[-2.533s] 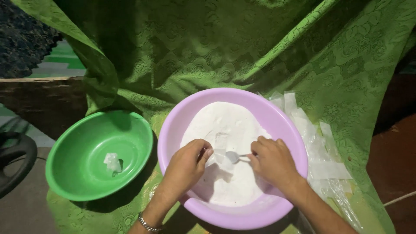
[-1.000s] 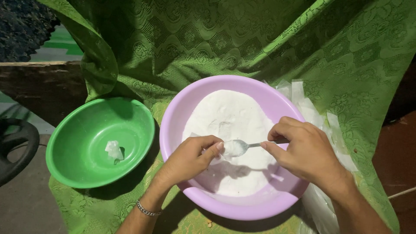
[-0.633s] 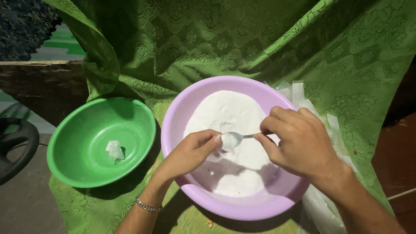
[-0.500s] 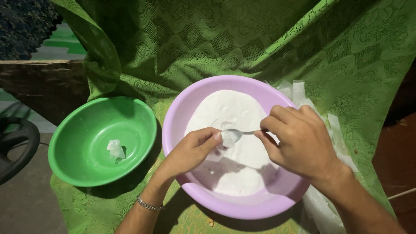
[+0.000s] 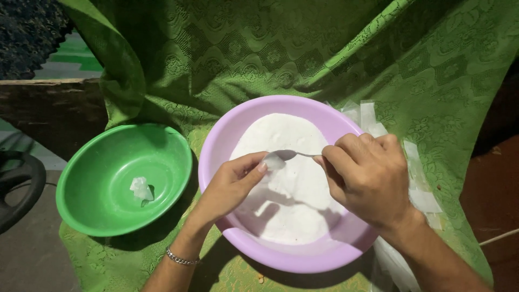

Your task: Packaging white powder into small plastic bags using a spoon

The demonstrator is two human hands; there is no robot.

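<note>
The head view shows two bowls on a green cloth (image 5: 303, 48): one green bowl (image 5: 81, 178) at its left edge, holding one small packet (image 5: 140, 189), and one purple bowl (image 5: 216, 146) of white powder (image 5: 292, 200). The right hand (image 5: 367, 173) pinches one spoon (image 5: 294, 154), its handle mostly hidden. The left hand (image 5: 230, 184) pinches one clear pouch (image 5: 272, 160) at the spoon's tip, hard to make out. Clear strips (image 5: 421, 197) lie right, partly covered.

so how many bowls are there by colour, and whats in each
green bowl: 1, holding a small clear packet
purple bowl: 1, filled with white powder
total: 2 bowls, side by side on the green cloth
</note>
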